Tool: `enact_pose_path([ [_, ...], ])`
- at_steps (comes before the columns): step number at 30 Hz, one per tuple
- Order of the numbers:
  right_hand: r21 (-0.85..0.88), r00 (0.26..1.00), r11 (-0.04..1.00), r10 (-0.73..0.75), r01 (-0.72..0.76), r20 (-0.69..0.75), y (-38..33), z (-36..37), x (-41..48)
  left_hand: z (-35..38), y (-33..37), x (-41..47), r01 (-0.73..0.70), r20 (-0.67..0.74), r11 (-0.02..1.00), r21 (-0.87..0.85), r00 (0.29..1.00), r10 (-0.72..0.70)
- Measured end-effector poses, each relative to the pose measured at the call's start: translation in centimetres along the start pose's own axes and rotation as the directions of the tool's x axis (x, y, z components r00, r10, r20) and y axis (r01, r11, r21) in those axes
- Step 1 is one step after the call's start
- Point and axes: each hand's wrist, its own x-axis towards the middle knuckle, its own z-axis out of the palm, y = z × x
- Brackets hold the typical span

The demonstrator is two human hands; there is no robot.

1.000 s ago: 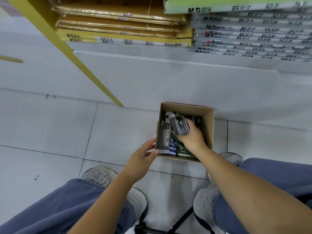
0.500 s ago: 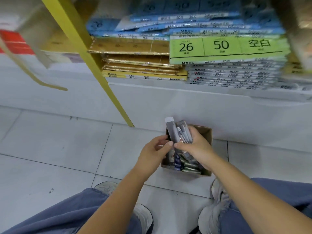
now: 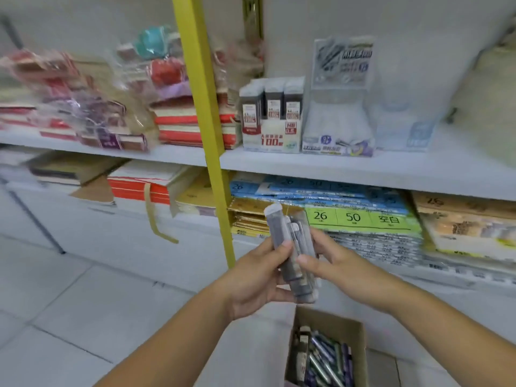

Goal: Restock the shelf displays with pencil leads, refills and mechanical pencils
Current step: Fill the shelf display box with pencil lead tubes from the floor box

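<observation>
A bundle of grey lead cases [image 3: 293, 247] stands upright between both hands, in front of the lower shelf. My left hand [image 3: 257, 277] grips it from the left, thumb across the front. My right hand [image 3: 335, 261] holds it from the right with curled fingers. Below them, a small cardboard box [image 3: 360, 333] on the floor holds several more cases and pencils. On the white shelf [image 3: 363, 169] above stands a display of dark lead boxes [image 3: 272, 115], with a clear display stand [image 3: 339, 107] to its right.
A yellow upright post [image 3: 208, 129] divides the shelving just left of the hands. Stacked notebooks and wrapped goods [image 3: 117, 107] fill the left bay. Paper packs [image 3: 363, 219] lie on the lower shelf. White tiled floor [image 3: 83, 303] spreads to the left.
Both hands lifted the bundle of cases out of the box and up toward the shelf. The view tilted up, bringing the upper shelf displays into sight.
</observation>
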Motion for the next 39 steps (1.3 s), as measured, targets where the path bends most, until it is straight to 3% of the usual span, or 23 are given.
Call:
enact_pose_path([
  [3,-0.031,0.995,0.995,-0.098,0.098,0.021,-4.3,-0.9,0.9,0.6,4.0,-0.5,-0.090,-0.030,0.987,0.134,0.995,0.095],
  [7,-0.042,0.979,0.982,-0.187,0.184,-0.079,-7.9,-1.3,3.2,1.4,8.2,-0.3,-0.201,-0.059,0.948,0.245,0.973,0.221],
  [15,-0.076,0.950,0.964,-0.264,0.255,-0.168,-8.1,-1.3,6.8,0.5,8.4,1.4,-0.314,-0.205,0.942,0.114,0.921,0.332],
  [19,0.049,0.961,0.973,-0.214,0.225,-0.177,-8.0,-1.4,7.6,0.0,8.7,1.6,-0.325,-0.237,0.945,0.040,0.915,0.325],
  [24,-0.200,0.907,0.941,-0.321,0.273,-0.273,-8.3,-1.5,7.5,-1.3,9.2,0.9,-0.320,-0.271,0.943,0.087,0.903,0.332],
  [30,-0.292,0.940,0.930,-0.285,0.223,-0.188,-8.4,-2.5,6.9,-3.0,9.4,-0.5,-0.291,-0.308,0.929,0.227,0.884,0.352],
  [39,-0.416,0.980,0.895,-0.197,0.164,-0.037,-9.3,-1.3,6.5,-3.0,10.5,-1.0,-0.364,-0.391,0.876,0.315,0.792,0.470],
])
